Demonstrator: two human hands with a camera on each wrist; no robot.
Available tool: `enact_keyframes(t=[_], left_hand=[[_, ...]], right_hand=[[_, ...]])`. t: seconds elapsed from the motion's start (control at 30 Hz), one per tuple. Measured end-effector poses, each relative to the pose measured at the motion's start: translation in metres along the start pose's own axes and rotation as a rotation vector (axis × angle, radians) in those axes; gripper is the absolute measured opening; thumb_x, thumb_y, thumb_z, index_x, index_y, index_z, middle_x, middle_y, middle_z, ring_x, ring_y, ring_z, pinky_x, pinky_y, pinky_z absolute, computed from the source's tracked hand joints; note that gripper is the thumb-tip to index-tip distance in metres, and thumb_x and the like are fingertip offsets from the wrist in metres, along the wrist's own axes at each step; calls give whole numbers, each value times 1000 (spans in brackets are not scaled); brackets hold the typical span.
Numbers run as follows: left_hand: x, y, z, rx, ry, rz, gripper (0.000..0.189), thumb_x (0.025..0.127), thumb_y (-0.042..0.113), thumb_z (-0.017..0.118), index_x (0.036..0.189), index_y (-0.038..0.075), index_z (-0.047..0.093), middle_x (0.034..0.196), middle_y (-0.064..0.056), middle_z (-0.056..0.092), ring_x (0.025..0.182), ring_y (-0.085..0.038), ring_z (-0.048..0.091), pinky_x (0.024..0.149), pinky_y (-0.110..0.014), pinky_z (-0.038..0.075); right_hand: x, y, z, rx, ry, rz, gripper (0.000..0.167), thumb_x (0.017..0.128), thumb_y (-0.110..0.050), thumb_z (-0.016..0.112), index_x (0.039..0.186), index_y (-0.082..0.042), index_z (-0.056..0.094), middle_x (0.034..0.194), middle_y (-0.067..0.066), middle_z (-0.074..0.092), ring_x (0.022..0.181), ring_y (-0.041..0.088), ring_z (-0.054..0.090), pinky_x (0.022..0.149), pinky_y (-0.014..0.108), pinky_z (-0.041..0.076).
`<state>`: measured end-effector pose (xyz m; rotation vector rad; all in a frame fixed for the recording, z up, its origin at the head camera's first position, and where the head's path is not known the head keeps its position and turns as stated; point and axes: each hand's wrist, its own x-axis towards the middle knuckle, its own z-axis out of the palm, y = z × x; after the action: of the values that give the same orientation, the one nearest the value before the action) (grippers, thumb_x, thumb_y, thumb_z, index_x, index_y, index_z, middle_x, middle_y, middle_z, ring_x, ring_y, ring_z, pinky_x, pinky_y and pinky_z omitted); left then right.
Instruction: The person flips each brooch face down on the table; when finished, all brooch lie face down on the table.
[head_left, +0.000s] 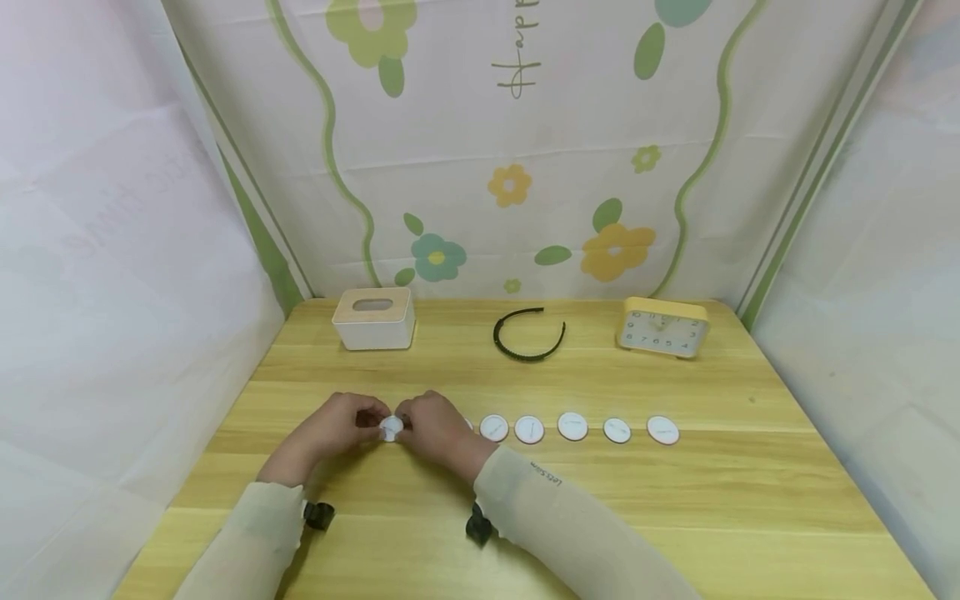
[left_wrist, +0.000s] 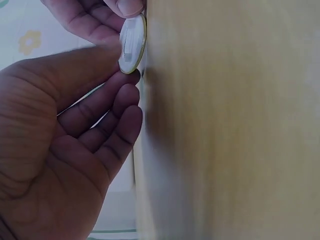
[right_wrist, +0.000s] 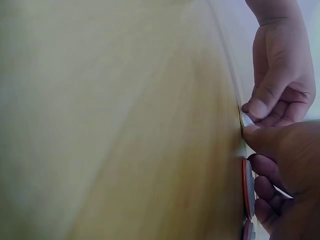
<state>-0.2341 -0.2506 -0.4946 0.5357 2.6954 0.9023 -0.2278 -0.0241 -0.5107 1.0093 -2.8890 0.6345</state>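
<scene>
A round pin badge, white back up with a pin across it, is at the left end of a row on the table. My left hand pinches its left edge between thumb and fingers. On the opposite edge my right hand pinches it too. The left wrist view shows the badge with a thin yellowish rim, close to the tabletop. Beneath the right hand's fingers in the right wrist view lies a red-rimmed badge. Part of another badge is hidden behind the right hand.
More badges, such as this one, lie in a line to the right on the wooden table. Behind them are a tissue box, a black headband and a yellow clock. A printed cloth hangs at the back.
</scene>
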Motion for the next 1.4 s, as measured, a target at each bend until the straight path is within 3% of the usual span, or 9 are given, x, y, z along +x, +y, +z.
enact_keyframes(t=[0.27,0.5,1.0,1.1,1.23,1.4], left_hand=[[-2,3,0,-2,-9,-5,22,93,10,87,112,18,81,105,6,75,95,-14,66,86,-34,56],[-3,4,-1,5,-19,-4,22,94,12,87,115,13,81,107,2,76,95,-15,65,85,-32,56],[-1,0,-2,20,-27,-10,21,94,12,86,114,15,81,106,5,75,95,-14,64,86,-34,56],[-2,-2,-2,7,-29,-23,21,95,15,87,115,17,81,108,4,75,97,-15,65,88,-36,57],[-1,-1,-1,-4,4,-53,24,95,22,87,118,19,79,111,5,76,102,-15,67,93,-39,58],[7,19,3,-40,65,-6,39,104,29,77,138,11,71,128,-4,75,118,-25,69,104,-51,58]], right_hand=[[1,2,1,17,-14,-31,17,100,-30,82,111,-18,83,98,-9,81,85,5,65,104,30,49],[3,5,6,36,-25,-27,19,100,-31,82,113,-18,83,97,-10,80,84,4,62,107,31,47],[5,4,4,32,-27,-39,19,100,-29,81,115,-17,82,96,-10,79,82,5,60,106,30,47],[3,5,3,52,-35,-25,23,101,-31,81,119,-17,82,102,-9,80,89,6,63,104,29,48],[-2,8,-6,145,-38,39,34,101,-34,79,130,-15,78,115,-4,80,111,15,67,105,31,53],[-13,17,-31,235,-5,120,44,106,-41,72,140,-14,73,128,1,78,132,24,63,112,41,54]])
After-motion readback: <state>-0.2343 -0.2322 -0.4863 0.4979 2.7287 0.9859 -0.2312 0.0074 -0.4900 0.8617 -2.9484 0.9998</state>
